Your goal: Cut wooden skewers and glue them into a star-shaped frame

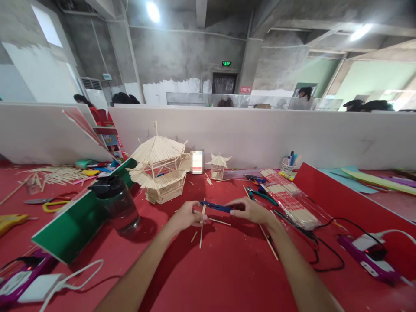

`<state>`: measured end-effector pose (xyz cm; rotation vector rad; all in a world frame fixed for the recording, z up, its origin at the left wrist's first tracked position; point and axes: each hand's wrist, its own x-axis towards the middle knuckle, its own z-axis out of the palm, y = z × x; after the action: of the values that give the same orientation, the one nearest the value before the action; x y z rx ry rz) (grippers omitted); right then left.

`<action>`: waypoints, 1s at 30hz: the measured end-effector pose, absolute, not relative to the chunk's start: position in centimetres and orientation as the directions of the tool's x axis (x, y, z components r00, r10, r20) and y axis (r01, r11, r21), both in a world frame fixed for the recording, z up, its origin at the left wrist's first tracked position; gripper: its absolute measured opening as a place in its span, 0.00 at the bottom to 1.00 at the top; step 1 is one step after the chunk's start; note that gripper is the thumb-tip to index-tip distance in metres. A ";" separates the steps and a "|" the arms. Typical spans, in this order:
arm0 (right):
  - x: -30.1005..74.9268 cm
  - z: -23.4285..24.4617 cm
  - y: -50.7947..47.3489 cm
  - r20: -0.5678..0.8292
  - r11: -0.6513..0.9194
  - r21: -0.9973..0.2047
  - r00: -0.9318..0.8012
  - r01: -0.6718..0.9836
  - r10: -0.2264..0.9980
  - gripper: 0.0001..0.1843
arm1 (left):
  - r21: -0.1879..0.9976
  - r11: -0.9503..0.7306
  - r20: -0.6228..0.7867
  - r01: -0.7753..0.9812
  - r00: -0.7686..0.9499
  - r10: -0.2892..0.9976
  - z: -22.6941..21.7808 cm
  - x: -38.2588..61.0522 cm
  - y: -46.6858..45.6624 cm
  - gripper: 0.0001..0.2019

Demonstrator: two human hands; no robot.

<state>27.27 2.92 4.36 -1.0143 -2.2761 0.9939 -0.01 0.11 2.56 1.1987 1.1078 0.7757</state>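
Reaching in from the near side, two bare forearms extend over a red tabletop toward a large hexagonal pavilion model of pale wooden sticks. Well to the model's near left lies a purple-and-white power strip carrying a blocky white adapter; a matching purple-and-white extension block lies far to its near right.

Just to the model's near right, the left hand has thumb and fingers pinched narrowly on a thin pale wooden stick. Farther right of the model, the right hand grips one end of a slim dark blue tool; its other end meets the upper part of the stick in view, but I cannot tell whether they touch.

Left of the model stand an upright green panel and, closer to it, a translucent dark bottle with a black lid. Well to its right are green-handled pliers and plastic-wrapped bundles of pale sticks with red print.

Level with the model, far to its left, is a heap of loose pale sticks. Close to its right glows a small upright screen, then a miniature pale pavilion. Behind the model runs a long white partition; heads show beyond it.
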 end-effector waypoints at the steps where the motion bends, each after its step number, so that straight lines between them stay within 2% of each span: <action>1: 27.2 4.4 2.9 0.111 0.468 -0.765 -0.625 0.442 0.772 0.22 | 0.970 0.232 -0.244 0.076 0.305 0.921 2.5 0.0 0.1 0.31; 23: 27.4 4.3 3.0 0.126 0.465 -0.789 -0.635 0.401 0.762 0.21 | 0.968 0.234 -0.252 0.095 0.317 0.914 2.9 0.0 -0.1 0.31; 30: 27.5 3.8 3.3 0.136 0.472 -0.794 -0.644 0.384 0.753 0.21 | 0.964 0.254 -0.267 0.082 0.316 0.910 3.0 0.1 -0.1 0.35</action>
<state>27.52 3.34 3.80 -0.9437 -2.2498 1.0401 0.13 -0.08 2.96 1.1776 1.1065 0.7564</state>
